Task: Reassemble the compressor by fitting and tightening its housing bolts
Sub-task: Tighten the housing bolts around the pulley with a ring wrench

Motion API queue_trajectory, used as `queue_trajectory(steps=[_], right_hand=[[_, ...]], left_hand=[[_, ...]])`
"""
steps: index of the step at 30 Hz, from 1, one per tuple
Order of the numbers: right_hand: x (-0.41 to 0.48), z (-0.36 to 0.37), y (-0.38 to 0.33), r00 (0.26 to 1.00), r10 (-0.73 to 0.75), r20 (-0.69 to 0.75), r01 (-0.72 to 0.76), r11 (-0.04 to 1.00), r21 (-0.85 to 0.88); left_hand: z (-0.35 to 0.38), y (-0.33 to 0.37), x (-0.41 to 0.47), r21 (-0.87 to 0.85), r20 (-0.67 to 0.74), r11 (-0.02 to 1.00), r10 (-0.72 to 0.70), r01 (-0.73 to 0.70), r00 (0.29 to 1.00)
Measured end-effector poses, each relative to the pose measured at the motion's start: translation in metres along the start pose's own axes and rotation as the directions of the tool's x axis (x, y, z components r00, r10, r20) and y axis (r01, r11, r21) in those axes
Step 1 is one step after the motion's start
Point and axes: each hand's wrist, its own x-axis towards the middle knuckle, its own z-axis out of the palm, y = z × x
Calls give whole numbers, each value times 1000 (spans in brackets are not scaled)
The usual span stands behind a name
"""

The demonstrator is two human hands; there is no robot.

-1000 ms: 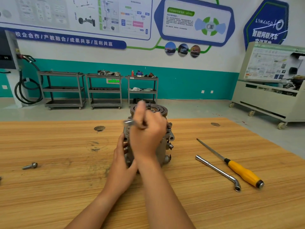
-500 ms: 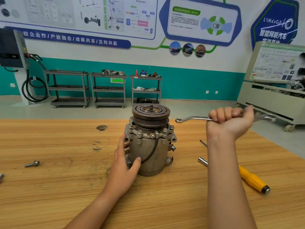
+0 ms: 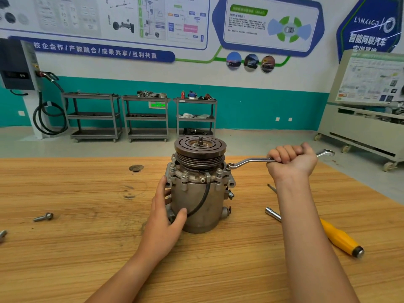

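A grey metal compressor stands upright mid-table, a grooved pulley on top and several bolts around its upper flange. My left hand holds its left side, thumb across the front. My right hand grips a silver ring wrench in a fist to the right of the compressor. The wrench's ring end sits at a bolt on the right edge of the flange.
A loose bolt lies on the wooden table at left, another at the far left edge. A yellow-handled screwdriver and an L-shaped socket wrench lie right of the compressor, partly behind my right forearm. Shelving carts stand beyond the table.
My right hand swung the wrench from over the compressor out to the right, then brought its ring end down to the right flange bolt. My left hand stayed on the housing.
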Motion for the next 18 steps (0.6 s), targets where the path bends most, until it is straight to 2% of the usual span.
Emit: queue_trajectory(steps=[3,6,10,14,18], right_hand=[[3,4,12,1000,16,-5,-17,981,-193],[2,-5,27,999,-41,1,37,900,-434],[5,-14,13,1000,10,-13,-14,942,-334],[6,1,-11,995,38,89,-16,972,-236],[10,15,-6,986,67,154,-41,985,-168]], left_hand=[[0,-1,0,4,-4,1000,5,-5,1000],[0,-2,0,13,-4,1000,7,-7,1000],[0,-3,1,17,-10,1000,10,-10,1000],[0,-4,1,21,-6,1000,5,-5,1000],[0,-3,0,24,-9,1000,7,-7,1000]])
